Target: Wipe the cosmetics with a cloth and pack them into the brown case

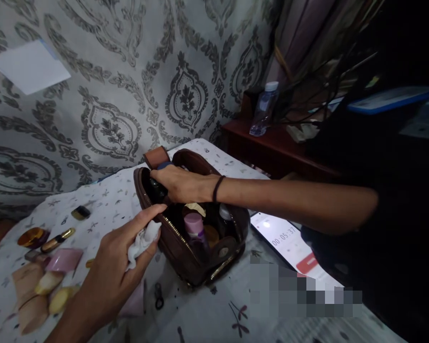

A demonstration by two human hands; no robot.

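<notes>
A dark brown zipped toiletry bag (180, 262) stands unzipped on the patterned sheet. My left hand (117, 257) holds a crumpled white tissue (143, 242) between thumb and fingers, its index fingertip at the bag's near rim. From the right, my right hand (182, 183) reaches into the far left end of the bag; its fingertips are hidden among dark contents, so what they grip does not show. Inside the bag are a bottle with a pink-purple cap (193, 224) and a yellowish round item (211, 234). A dark blue item (165, 165) shows beside my right hand.
Left of the bag lie a pink cup-like item (65, 259), a gold-capped tube (57, 239), an amber round container (32, 237) and beige sponges. A phone (282, 238) showing a timer lies to the right. A plastic bottle (264, 109) stands on a reddish table.
</notes>
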